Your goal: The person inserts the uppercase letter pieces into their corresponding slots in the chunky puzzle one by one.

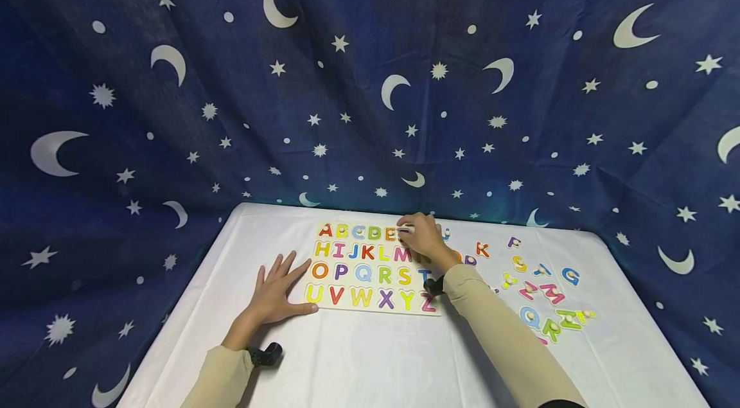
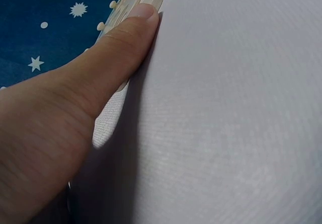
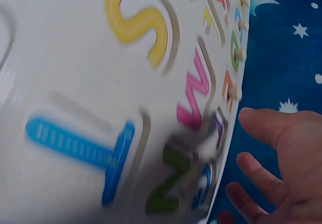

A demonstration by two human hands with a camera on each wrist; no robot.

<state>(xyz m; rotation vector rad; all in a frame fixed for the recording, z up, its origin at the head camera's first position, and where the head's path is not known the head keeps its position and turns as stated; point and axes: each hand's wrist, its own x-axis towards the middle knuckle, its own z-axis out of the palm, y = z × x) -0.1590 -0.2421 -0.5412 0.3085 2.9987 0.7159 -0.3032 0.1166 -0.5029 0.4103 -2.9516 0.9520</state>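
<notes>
A wooden alphabet puzzle board point(image 1: 370, 258) lies on the white table. Knobbed letters A to E sit in its top row. My left hand point(image 1: 276, 295) spreads its fingers at the board's left side, with the thumb point(image 2: 126, 38) against the near edge in the left wrist view. Over the top row's right end is my right hand point(image 1: 424, 238), just right of the orange E point(image 1: 390, 234). In the right wrist view its thumb and loosely bent fingers are apart, and no letter shows between them. That hand hides part of the board.
Loose knobbed letters lie right of the board, among them a red K point(image 1: 482, 249), a blue G point(image 1: 570, 276), a pink M point(image 1: 552, 293) and a green R point(image 1: 551, 329). A dark blue curtain point(image 1: 370, 106) with moons and stars hangs behind the table point(image 1: 370, 363).
</notes>
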